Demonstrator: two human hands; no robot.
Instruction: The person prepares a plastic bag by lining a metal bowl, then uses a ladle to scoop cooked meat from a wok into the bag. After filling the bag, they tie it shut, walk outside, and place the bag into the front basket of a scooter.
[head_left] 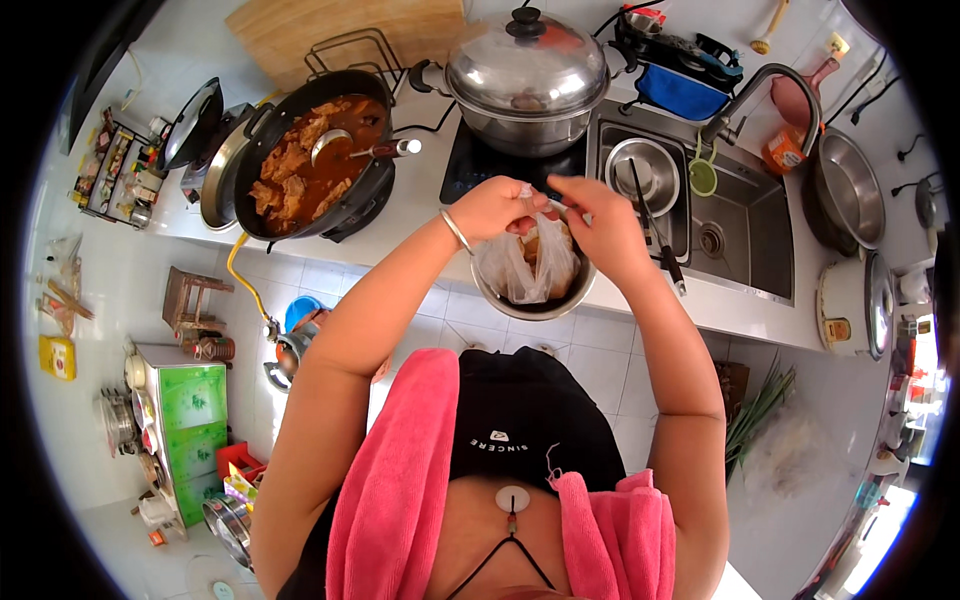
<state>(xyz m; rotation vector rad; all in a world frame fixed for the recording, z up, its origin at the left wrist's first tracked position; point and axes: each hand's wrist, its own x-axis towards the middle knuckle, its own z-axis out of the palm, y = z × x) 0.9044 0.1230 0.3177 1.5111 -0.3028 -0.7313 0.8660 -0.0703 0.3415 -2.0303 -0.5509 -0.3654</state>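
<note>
Over the front edge of the counter, a clear plastic bag [528, 268] with brownish contents sits in a round metal bowl [540, 312]. My left hand [497, 212], a bangle on its wrist, pinches the gathered top of the bag. From the other side my right hand [607, 222] bends its fingers round the same gathered top, close to the left fingertips. The exact grip there is partly covered by the fingers. What the bag contains is blurred by the plastic.
At the left, a black wok [375, 200] holds chunks in red-brown sauce and a ladle [335, 147]. A lidded steel pot [527, 75] stands on the black cooktop [462, 165] behind my hands. Right of them is a sink [760, 255] with a metal basin [642, 172] and a black-handled tool [672, 265].
</note>
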